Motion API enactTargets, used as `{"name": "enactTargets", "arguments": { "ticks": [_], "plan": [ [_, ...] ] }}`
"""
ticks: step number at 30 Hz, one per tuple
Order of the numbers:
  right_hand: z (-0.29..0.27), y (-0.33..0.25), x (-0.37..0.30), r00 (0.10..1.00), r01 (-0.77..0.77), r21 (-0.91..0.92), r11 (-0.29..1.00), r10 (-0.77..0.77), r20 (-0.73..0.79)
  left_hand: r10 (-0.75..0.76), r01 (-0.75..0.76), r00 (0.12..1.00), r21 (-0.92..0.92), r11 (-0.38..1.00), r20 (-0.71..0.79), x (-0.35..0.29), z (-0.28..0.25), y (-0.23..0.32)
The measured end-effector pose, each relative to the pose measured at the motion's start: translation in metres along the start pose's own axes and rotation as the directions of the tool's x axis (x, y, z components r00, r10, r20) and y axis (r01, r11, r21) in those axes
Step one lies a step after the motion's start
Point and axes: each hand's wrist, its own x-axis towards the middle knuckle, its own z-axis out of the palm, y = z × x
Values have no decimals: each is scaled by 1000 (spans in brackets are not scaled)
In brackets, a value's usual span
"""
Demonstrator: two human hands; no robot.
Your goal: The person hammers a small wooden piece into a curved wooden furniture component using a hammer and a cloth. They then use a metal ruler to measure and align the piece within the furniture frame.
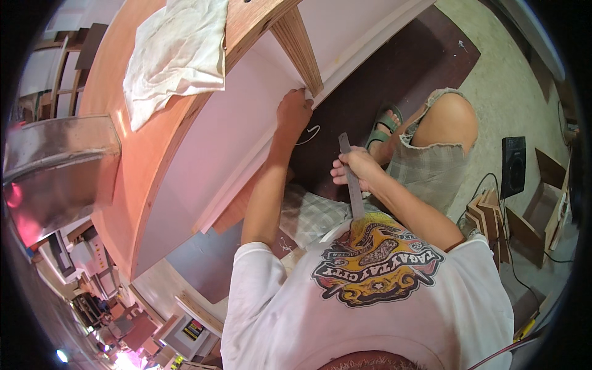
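Observation:
My left hand is closed, its fingertips pressed at the lower end of a plywood-edged bracket. It touches the pale ledge under a curved wooden counter. A bit of white shows by the fingertips, but what they pinch is too small to make out. My right hand grips a flat grey metal ruler near its upper part, tilted in front of my shirt. Between the hands, a thin curled white strip lies close to the dark board.
A white cloth drapes over the counter top, beside a shiny metal duct-like piece. The dark brown board lies on the concrete floor under my sandalled foot. At right stand a black speaker, cables and wood offcuts.

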Motion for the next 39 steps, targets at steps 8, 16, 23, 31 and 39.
{"name": "enactTargets", "arguments": {
  "ticks": [8, 16, 23, 31, 39],
  "plan": [
    [0, 14, 14, 994, 102, 10, 995, -102, 29, 67, -73, 969, -19, 997, -238, -11, 23, -5],
    [12, 3, 23, 982, 185, 94, 978, -187, 12, 21, 23, 953, 138, 990, -304, -10, 36, 13],
    [31, -7, 18, 977, 206, 61, 977, -209, 51, 78, 1, 915, 196, 981, -397, -6, 53, 9],
    [34, -9, 21, 990, 140, 138, 981, -141, 1, 205, -123, 891, 219, 968, -404, -8, 49, 2],
    [32, -8, 27, 979, 202, 140, 969, -198, -47, 219, -109, 893, 283, 953, -393, -10, 52, -3]
  ]
}}
